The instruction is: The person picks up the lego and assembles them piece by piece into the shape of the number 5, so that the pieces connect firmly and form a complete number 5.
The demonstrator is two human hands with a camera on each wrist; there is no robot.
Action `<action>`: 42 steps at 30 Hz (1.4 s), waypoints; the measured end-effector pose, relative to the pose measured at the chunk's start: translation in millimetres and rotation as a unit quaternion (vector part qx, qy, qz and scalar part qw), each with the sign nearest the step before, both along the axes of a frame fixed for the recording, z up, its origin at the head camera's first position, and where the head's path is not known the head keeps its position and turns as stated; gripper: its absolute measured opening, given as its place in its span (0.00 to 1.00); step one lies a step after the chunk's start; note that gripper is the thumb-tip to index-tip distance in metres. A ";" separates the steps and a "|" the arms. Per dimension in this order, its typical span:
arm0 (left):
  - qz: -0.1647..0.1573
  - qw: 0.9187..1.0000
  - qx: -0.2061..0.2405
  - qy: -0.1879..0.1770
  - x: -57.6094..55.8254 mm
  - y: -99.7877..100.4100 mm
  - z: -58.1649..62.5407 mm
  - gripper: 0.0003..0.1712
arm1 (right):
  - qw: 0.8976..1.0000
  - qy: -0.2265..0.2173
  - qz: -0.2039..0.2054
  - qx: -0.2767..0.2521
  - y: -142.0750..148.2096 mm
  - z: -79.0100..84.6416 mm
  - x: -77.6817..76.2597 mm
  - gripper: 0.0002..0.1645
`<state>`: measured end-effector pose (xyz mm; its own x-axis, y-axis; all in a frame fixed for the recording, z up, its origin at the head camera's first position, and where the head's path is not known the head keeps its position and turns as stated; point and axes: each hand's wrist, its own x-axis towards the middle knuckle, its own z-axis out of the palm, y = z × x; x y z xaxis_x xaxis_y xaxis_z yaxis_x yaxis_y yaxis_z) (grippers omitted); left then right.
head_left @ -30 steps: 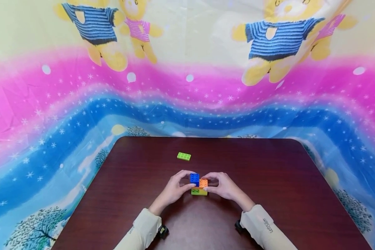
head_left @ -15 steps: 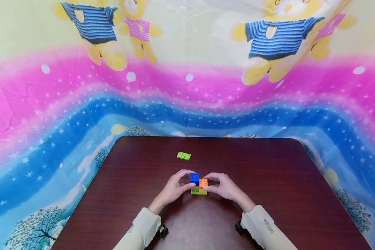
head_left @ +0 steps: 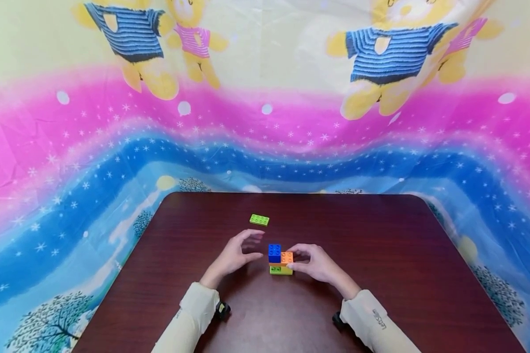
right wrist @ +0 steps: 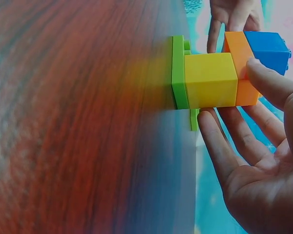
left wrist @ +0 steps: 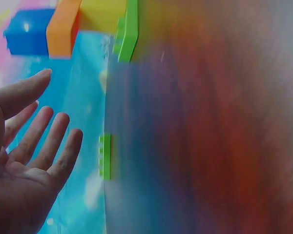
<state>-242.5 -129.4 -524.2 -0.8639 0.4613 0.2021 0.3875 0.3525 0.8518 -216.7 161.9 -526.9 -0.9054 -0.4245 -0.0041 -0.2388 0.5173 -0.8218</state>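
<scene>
The left hand (head_left: 235,253), thumb and fingers parted and holding nothing, hung near the cube-shaped blue plastic brick (head_left: 274,252); the right hand (head_left: 316,264) pinched the flat orange plastic brick (head_left: 287,257) beneath it, above a yellow plastic block (right wrist: 211,82) and flat green plastic plate (right wrist: 178,75) on the dark brown table (head_left: 357,225).

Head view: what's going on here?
A person's right hand has its grip on the orange block in a stack: green base plate, then yellow block, orange, and blue block on top. The left hand hangs beside it, touching nothing. A loose green plate lies farther back on the table.
</scene>
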 end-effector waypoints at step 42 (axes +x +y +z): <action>0.121 0.986 -0.046 -0.104 -93.4 -0.8 -17.9 0.31 | 1.000 0.001 0.001 0.012 1.6 1.7 -0.8 0.21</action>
<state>-336.0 -130.2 -542.2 -0.9693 0.2447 -0.0243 0.1027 0.4924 0.8643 -217.5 163.5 -525.2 -0.9048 -0.4256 -0.0136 -0.2405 0.5372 -0.8085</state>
